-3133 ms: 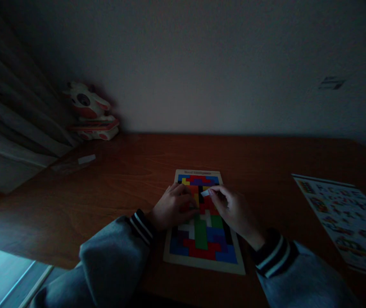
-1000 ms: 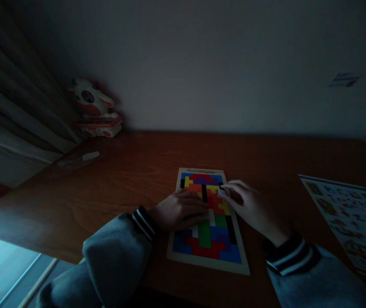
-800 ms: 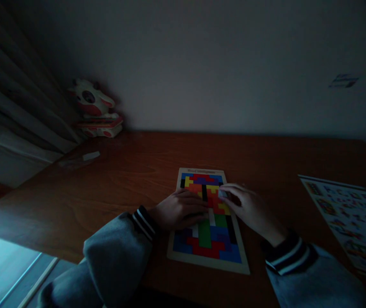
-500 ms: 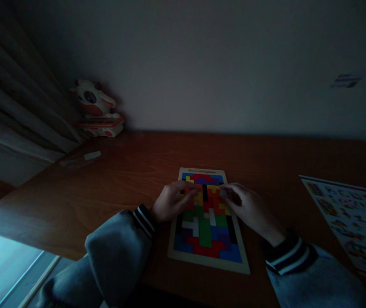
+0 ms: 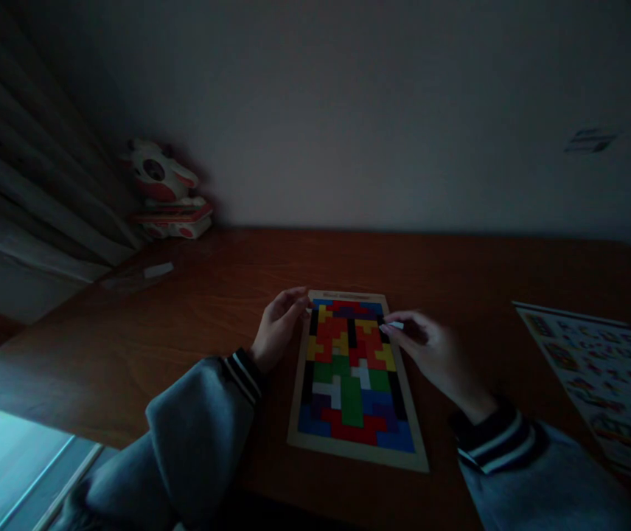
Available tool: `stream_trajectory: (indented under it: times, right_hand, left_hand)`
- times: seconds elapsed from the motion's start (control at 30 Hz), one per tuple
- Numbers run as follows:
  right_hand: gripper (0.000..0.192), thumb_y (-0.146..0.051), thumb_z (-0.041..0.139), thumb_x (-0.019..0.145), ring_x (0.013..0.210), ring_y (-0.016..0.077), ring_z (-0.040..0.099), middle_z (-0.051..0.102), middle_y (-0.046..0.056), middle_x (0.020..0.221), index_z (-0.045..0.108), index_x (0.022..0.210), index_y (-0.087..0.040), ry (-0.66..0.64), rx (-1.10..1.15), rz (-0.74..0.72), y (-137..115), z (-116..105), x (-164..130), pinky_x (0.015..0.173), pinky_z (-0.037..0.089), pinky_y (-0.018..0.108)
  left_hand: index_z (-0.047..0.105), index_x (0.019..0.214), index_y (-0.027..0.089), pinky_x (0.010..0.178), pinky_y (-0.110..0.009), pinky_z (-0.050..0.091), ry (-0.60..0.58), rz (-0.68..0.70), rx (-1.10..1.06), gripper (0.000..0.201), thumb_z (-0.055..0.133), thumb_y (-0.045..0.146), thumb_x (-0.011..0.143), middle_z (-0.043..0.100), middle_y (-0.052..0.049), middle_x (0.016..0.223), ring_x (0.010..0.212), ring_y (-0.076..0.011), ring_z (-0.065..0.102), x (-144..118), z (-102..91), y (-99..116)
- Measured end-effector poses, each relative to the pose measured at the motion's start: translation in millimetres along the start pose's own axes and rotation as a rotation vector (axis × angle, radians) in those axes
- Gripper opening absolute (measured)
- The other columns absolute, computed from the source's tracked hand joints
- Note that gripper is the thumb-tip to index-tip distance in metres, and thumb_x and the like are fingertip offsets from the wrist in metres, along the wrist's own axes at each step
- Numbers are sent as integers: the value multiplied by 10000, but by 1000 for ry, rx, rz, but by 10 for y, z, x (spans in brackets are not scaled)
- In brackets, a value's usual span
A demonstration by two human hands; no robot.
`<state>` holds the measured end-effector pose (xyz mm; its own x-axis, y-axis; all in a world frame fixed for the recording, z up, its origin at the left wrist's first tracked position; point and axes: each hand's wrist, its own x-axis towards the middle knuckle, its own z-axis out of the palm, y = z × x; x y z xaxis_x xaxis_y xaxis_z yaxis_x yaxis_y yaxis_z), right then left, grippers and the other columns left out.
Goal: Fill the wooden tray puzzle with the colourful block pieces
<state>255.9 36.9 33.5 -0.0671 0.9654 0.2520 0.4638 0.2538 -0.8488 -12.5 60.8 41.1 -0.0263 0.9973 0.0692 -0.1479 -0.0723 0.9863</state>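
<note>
In the head view, a block puzzle board (image 5: 355, 369) is seen lying flat on the brown counter (image 5: 227, 295), its frame filled almost wholly with coloured blocks. The step in hand is judged to be the fitting of one of the last pieces: a small pale piece (image 5: 396, 324) is pinched between the fingertips of the right hand (image 5: 429, 354), which is closed on it at the board's upper right edge, just beside the black and yellow blocks there. The left hand (image 5: 278, 330) is rested on the counter against the board's upper left edge, its fingers loosely curled and touching the frame, nothing being gripped; the board appears to be steadied by it. For the next move, the pale piece would probably need to be turned to match a free gap and lowered flat; whether such a gap remains near the right edge cannot be told in the dim light. The board lies between the two hands, nearer the body than the wall. Well apart, a printed sheet (image 5: 592, 376) is seen at the right of the counter, and a red and white toy (image 5: 164, 190) at the far left corner by a curtain (image 5: 22, 192).
</note>
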Motion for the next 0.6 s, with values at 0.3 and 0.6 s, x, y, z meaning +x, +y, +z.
stream_trajectory:
  times: [0.3,0.6]
  right_hand:
    - [339,-487,665,808,927,236,706,746,69,1029,699,1029,-232,-39,196,146,-106,84,-37,765,579,376]
    - [316,-494,529,891,832,251,708,755,63,931,699,978,-243,-3,-270,112,98,-191,64,686,547,382]
  left_hand:
    - [669,978,151,729,-301,542,-199,107,296,298,675,414,838,706,-70,929,795,-164,662,-76,47,-67]
    - [658,1072,195,828,-350,475,-577,843,1005,195,573,265,911,707,-69,958,926,-196,635,-99,-120,132]
